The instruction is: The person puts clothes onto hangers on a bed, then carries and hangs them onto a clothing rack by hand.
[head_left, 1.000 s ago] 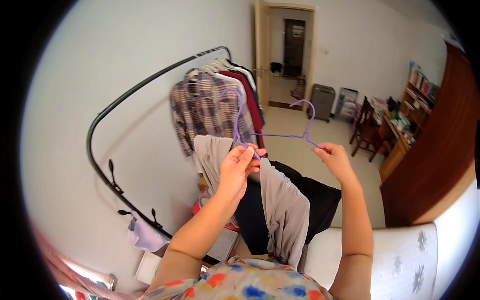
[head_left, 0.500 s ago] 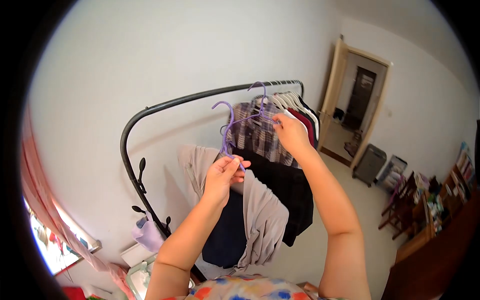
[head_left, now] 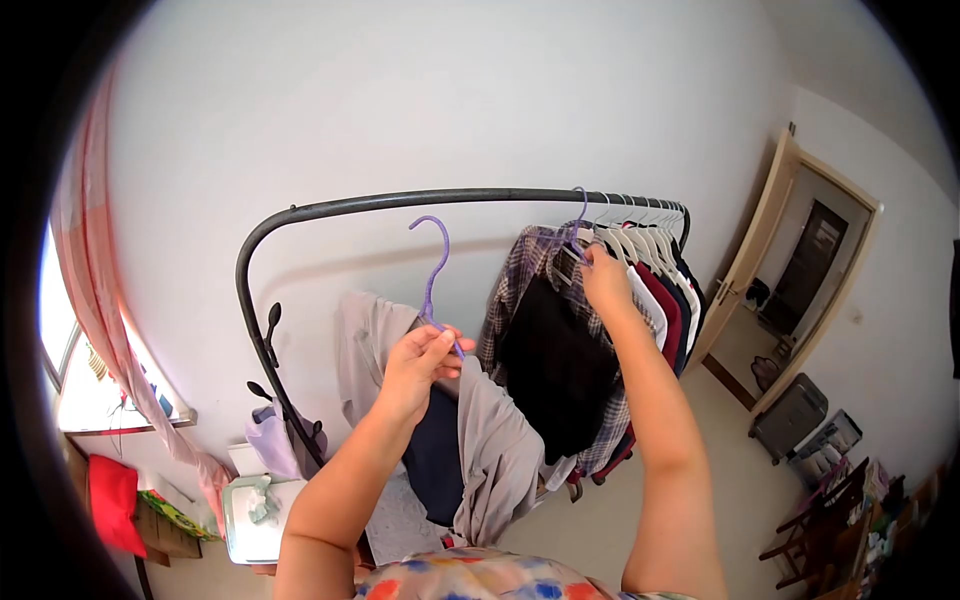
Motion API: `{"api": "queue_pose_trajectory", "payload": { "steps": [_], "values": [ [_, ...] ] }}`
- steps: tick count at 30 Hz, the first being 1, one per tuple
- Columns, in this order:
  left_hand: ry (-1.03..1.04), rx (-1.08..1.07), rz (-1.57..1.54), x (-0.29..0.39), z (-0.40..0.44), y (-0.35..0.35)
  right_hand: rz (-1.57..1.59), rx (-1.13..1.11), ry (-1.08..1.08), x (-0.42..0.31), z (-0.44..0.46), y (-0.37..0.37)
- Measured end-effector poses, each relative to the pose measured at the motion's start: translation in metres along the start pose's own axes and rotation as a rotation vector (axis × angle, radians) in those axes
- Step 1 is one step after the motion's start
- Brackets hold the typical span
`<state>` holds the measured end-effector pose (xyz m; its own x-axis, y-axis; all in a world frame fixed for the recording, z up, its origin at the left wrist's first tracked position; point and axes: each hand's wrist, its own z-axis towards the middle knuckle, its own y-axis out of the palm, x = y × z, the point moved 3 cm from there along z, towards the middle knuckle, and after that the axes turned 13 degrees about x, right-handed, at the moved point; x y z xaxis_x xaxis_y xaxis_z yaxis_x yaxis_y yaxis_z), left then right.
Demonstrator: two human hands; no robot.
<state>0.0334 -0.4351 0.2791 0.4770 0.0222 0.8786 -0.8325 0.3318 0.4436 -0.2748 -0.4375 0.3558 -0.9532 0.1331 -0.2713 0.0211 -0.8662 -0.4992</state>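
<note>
My left hand (head_left: 420,368) is closed on a purple clothes hanger (head_left: 434,268), its hook standing free in front of the wall below the rail. Grey clothing (head_left: 495,425) and a dark navy garment (head_left: 434,465) hang below that hand; how they attach is partly hidden. At the rack, my right hand (head_left: 606,278) grips a second purple hanger (head_left: 581,212), whose hook is at the black rail (head_left: 400,202) and looks to be over it. Black clothing (head_left: 555,365) hangs under this hanger, in front of a plaid shirt (head_left: 512,285).
Shirts on white hangers (head_left: 650,250) crowd the rail's right end. Dark side hooks (head_left: 272,325) jut from the rack's left post, with a lilac cloth (head_left: 272,440) low down. A pink curtain (head_left: 95,230), an open door (head_left: 760,240) and a grey suitcase (head_left: 790,418) stand around.
My right hand has carried its purple hanger with the black clothing right, from in front of the rack to the rail beside the plaid shirt. My left hand still holds its hanger. The view has turned left.
</note>
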Motion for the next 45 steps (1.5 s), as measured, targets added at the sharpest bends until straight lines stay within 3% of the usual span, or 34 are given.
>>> {"api": "queue_pose_trajectory", "payload": {
  "steps": [3, 7, 9, 11, 13, 14, 18, 30, 31, 33, 35, 40, 45],
  "values": [
    [-0.005, -0.013, 0.004, -0.011, 0.008, 0.01, 0.003, -0.036, 0.013, 0.015, -0.005, 0.004],
    [-0.002, -0.023, 0.039, -0.019, 0.019, 0.029, 0.216, 0.297, -0.367, -0.02, -0.02, -0.04],
    [0.007, -0.033, 0.05, -0.021, 0.027, 0.041, 0.597, -0.15, -0.135, -0.043, -0.042, -0.052],
    [0.022, -0.046, 0.093, -0.017, 0.037, 0.055, 0.87, -0.49, -0.052, -0.06, -0.075, -0.056],
    [0.049, -0.057, 0.095, -0.012, 0.05, 0.067, 0.804, -0.442, -0.243, -0.066, -0.095, -0.059],
    [0.079, -0.076, 0.095, -0.008, 0.057, 0.074, 0.729, -0.652, -0.074, -0.066, -0.099, -0.062],
    [0.09, -0.124, 0.172, 0.005, 0.077, 0.096, 0.901, -0.354, 0.069, -0.056, -0.086, -0.048],
    [0.057, -0.041, 0.374, -0.037, 0.098, 0.098, 0.798, -0.31, 0.106, -0.045, -0.085, -0.012],
    [0.05, -0.038, 0.364, -0.036, 0.098, 0.099, 0.827, -0.24, 0.021, -0.039, -0.076, -0.014],
    [0.029, -0.029, 0.343, -0.038, 0.098, 0.102, 0.408, 0.189, -0.265, -0.028, -0.061, -0.039],
    [0.045, -0.036, 0.353, -0.044, 0.104, 0.102, 0.166, 0.299, -0.252, -0.018, -0.057, -0.049],
    [0.038, -0.059, 0.343, -0.053, 0.113, 0.103, 0.48, -0.09, -0.064, 0.03, -0.072, 0.008],
    [0.045, -0.082, 0.345, -0.053, 0.115, 0.099, 0.62, -0.073, -0.085, 0.02, -0.077, 0.006]
  ]
}}
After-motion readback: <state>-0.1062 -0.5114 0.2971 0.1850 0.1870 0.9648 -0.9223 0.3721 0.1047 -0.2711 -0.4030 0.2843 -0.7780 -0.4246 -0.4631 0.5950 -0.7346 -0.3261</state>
